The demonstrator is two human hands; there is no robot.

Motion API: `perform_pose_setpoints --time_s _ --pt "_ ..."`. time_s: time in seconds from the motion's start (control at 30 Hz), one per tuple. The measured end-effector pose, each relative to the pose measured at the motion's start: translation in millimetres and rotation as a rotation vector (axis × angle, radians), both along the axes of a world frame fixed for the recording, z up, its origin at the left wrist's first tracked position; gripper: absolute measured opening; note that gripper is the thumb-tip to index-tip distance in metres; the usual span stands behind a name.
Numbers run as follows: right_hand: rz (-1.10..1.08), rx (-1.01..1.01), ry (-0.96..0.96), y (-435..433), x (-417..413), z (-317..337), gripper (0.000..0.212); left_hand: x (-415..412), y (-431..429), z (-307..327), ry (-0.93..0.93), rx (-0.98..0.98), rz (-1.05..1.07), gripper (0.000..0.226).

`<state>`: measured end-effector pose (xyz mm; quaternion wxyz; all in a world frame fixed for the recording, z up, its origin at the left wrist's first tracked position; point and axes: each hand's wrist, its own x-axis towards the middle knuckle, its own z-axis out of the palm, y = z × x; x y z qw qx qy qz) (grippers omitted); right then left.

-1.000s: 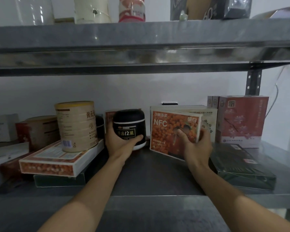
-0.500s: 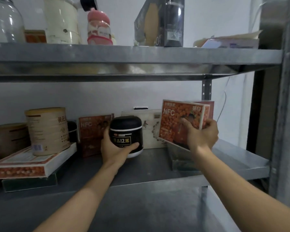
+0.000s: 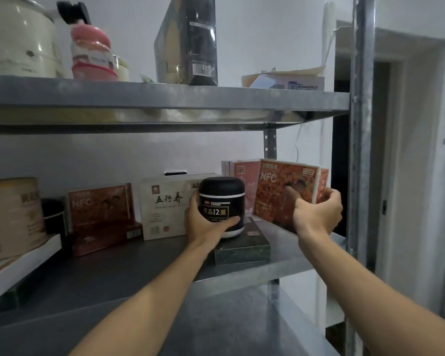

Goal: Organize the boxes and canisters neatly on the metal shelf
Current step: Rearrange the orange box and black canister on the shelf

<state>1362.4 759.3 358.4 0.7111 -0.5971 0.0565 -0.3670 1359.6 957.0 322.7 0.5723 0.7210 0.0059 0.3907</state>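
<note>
At the shelf [image 3: 139,268], the black jar [image 3: 222,199] is gripped by the curled left hand [image 3: 203,224] over a flat dark box [image 3: 244,249], and near the right end the tilted orange box [image 3: 280,186] is clasped by the right hand [image 3: 316,214].

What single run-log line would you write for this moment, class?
left hand: grips black jar over dark flat box, contact unclear | right hand: holds orange NFC box tilted before pink box | status: neither released
</note>
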Motion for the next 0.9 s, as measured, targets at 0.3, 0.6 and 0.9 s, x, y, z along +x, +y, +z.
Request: perform_pose_setpoints --time_s 0.3,0.6,0.9 --pt "-0.025 -0.047 0.013 -3.9 -0.2 -5.1 0.053 12.3 -11.8 -5.2 0.056 0.051 -0.095 0.101" --pt "-0.093 -0.196 0.028 17.9 -29.1 -5.8 0.052 -14.9 17.3 -15.1 0.179 0.178 -0.139 0.084" --pt "-0.188 -0.347 -0.072 36.1 -95.7 -2.0 0.050 -42.7 49.8 -20.4 0.294 0.247 -0.169 0.051"
